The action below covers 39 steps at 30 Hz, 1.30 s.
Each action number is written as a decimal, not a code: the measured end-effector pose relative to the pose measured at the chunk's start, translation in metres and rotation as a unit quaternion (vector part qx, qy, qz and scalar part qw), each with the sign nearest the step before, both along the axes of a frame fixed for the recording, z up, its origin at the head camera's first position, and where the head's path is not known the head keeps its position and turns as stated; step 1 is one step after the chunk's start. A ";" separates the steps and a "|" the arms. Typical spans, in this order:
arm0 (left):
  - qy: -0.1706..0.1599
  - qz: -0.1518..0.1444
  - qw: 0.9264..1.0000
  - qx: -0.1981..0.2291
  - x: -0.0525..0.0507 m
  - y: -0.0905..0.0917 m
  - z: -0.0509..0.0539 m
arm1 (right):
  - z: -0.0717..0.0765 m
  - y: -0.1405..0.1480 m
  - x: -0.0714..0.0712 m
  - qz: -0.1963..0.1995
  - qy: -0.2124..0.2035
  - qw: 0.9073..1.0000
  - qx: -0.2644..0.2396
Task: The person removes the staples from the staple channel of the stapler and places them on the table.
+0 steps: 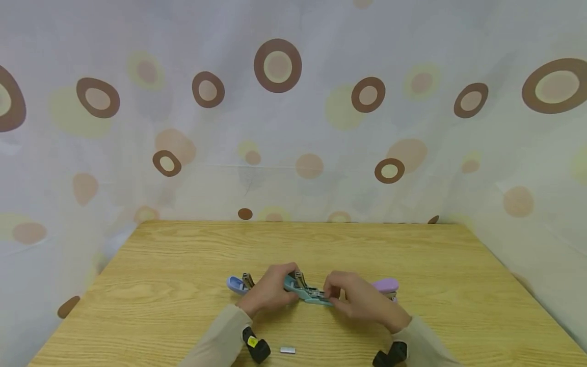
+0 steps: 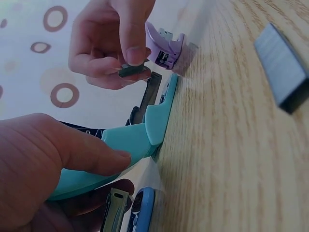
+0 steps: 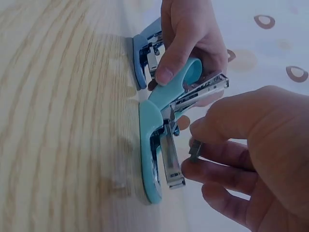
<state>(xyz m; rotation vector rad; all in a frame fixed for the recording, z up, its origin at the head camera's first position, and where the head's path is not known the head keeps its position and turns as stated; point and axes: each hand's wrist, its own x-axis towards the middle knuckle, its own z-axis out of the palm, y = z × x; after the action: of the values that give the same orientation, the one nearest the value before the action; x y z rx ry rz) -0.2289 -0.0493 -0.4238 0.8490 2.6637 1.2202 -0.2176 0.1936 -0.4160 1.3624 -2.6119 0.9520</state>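
Observation:
A teal stapler [image 1: 300, 291] lies opened out on the wooden table, its metal magazine [image 3: 170, 157] exposed. My left hand [image 1: 271, 289] grips its upper arm, the thumb along the teal shell [image 2: 129, 141] in the left wrist view. Between thumb and fingers, my right hand [image 1: 359, 298] pinches a small dark strip of staples [image 3: 195, 150], held just off the magazine without visibly touching it. Beyond my left hand is a blue stapler [image 1: 236, 285], also opened. A purple stapler [image 1: 386, 285] stands past my right hand.
Near the front of the table [image 1: 183, 265], a separate staple strip [image 1: 287, 350] lies flat between my forearms. A patterned curtain [image 1: 293, 127] hangs behind the table and on both sides of it.

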 end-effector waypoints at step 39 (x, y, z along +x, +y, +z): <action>0.026 -0.018 0.999 -0.007 -0.002 -0.001 -0.001 | 0.002 -0.044 0.048 0.097 -0.072 0.985 0.122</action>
<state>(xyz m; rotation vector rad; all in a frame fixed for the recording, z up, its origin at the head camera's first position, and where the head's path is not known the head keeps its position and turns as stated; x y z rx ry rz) -0.2312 -0.0500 -0.4250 0.9358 2.6820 1.1859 -0.1699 0.1496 -0.4139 1.6916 -2.8217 0.7986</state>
